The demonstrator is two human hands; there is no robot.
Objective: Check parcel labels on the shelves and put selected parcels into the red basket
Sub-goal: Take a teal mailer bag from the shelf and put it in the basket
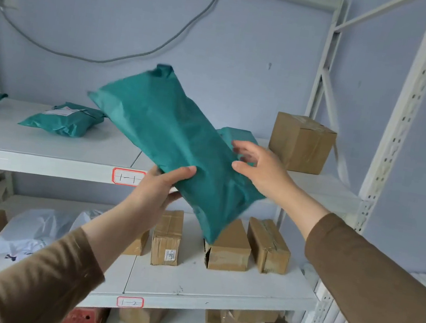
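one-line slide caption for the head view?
Left hand grips a green mailer before the shelf; right hand open beside it.

The light is soft, even and cool, like diffuse daylight, with a bluish cast on the wall (pixel 251 42). No hard shadows fall; only faint shade lies under the shelf boards (pixel 40 163) at lower left. No glare shows. Motion blur smears the upper end of the green mailer bag (pixel 171 138) and the fingers of the right hand (pixel 258 168) at frame centre. Wide-angle distortion bows the shelf uprights (pixel 389 160) at the right edge and stretches the sleeves (pixel 379 297) in the lower corners.
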